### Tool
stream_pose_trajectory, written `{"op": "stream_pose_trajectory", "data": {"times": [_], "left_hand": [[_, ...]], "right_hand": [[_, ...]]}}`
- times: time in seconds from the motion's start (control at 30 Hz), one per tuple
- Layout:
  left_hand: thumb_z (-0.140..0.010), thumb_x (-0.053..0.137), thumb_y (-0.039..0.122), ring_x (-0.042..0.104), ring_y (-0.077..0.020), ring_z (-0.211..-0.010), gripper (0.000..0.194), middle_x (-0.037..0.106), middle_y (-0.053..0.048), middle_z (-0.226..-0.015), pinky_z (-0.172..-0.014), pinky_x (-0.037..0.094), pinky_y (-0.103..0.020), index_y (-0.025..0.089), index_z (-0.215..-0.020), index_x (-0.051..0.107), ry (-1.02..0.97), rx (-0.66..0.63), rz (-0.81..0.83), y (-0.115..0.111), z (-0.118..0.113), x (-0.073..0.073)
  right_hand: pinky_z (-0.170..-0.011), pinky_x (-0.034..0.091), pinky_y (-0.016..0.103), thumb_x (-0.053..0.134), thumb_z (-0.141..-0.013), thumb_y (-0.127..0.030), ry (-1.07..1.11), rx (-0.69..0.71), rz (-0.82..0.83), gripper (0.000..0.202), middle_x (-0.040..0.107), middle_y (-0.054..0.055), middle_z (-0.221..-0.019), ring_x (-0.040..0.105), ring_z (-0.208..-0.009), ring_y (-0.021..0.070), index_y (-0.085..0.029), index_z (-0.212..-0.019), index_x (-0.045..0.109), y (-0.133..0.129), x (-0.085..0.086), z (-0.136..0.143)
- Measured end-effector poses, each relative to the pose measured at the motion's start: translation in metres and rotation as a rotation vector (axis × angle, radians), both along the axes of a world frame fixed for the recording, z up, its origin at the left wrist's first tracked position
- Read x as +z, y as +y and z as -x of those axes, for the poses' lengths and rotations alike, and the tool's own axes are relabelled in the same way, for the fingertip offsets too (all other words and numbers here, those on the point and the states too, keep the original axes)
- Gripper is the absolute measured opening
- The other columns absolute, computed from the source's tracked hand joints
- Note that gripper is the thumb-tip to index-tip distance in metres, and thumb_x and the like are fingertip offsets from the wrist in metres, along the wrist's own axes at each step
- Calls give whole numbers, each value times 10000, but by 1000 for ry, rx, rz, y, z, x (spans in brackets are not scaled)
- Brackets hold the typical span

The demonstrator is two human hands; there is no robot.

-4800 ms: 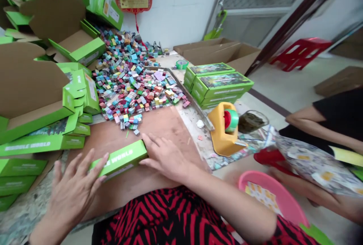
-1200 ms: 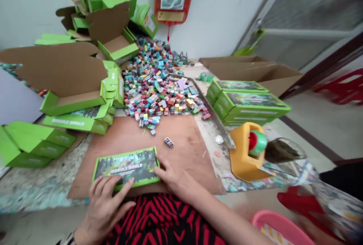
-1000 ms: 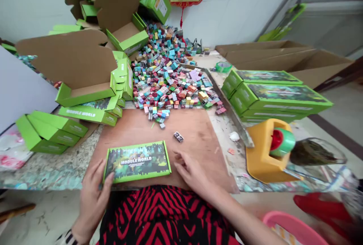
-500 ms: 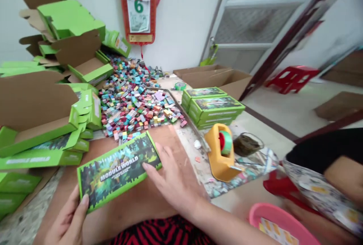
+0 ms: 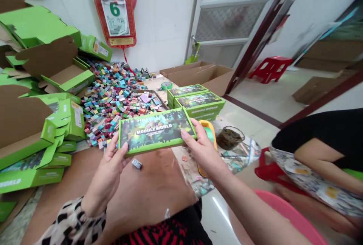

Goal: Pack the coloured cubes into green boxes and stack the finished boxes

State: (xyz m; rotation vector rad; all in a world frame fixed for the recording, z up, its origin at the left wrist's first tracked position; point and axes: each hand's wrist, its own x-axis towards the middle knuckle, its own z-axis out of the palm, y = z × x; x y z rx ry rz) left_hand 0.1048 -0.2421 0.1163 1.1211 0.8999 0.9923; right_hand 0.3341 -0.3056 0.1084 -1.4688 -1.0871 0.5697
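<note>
A closed green box (image 5: 154,131) printed "MODULE WORLD" is held up level over the brown board (image 5: 150,184). My left hand (image 5: 109,163) grips its left end, thumb on the lid and fingers beneath. At the right end my right hand (image 5: 205,150) has its thumb on top and the other fingers round the far edge. One small printed block (image 5: 137,163) lies on the board just below the box. Behind the box spreads a heap of small coloured blocks (image 5: 109,93). My right hand partly covers a yellow tape dispenser (image 5: 202,171).
Open green boxes (image 5: 25,131) are piled at the left. Closed green boxes (image 5: 201,103) stand stacked at the right, before an open carton (image 5: 210,73). A glass jar (image 5: 229,137) stands by the dispenser. Nearby sits another person (image 5: 320,154), beside a pink basin (image 5: 289,214).
The box has moved up and to the right in both hands and is now nearly level. The small block on the board has come into sight. The view has swung right.
</note>
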Motion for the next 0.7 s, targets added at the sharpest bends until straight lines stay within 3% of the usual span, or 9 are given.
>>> {"op": "stream_pose_trajectory", "data": {"times": [0.2, 0.3, 0.4, 0.53, 0.7], "left_hand": [[-703, 750, 337, 656, -211, -947, 715, 618, -60, -1217, -774, 560, -331, 299, -1344, 436, -10, 76, 125, -8, 7, -4], [-707, 744, 359, 652, -220, -960, 736, 630, -60, -1198, -803, 547, -351, 309, -1364, 414, 0, 48, 105, -3, 5, -1], [-769, 687, 397, 628, -227, -1023, 686, 600, -57, -1251, -853, 518, -376, 339, -1381, 384, -5, -70, 60, 19, -11, 7], [-872, 559, 352, 648, -201, -956, 540, 611, -52, -1232, -875, 491, -395, 350, -1382, 384, -24, -257, 85, 66, -64, 20], [-929, 453, 269, 611, -197, -1041, 443, 612, -39, -1231, -973, 424, -389, 301, -1368, 413, 3, -357, 24, 131, -161, 26]], "right_hand": [[-854, 518, 352, 538, -838, -468, 270, 62, 77, 578, 571, 55, -1239, 599, -1037, 198, -287, -1355, 354, -2, -19, 10], [-857, 521, 326, 547, -827, -476, 320, 69, 88, 574, 562, 52, -1256, 594, -1063, 195, -280, -1329, 350, 1, -13, 6], [-781, 548, 314, 558, -813, -465, 321, 54, 109, 543, 588, 46, -1213, 616, -1013, 201, -281, -1292, 380, 15, 2, -19], [-686, 546, 315, 590, -782, -430, 267, -52, 86, 476, 625, 51, -1112, 636, -897, 198, -258, -1200, 443, 55, 22, -82], [-695, 517, 372, 647, -691, -408, 0, -295, 51, 440, 631, 67, -991, 609, -840, 226, -204, -1061, 521, 127, 34, -177]]}}
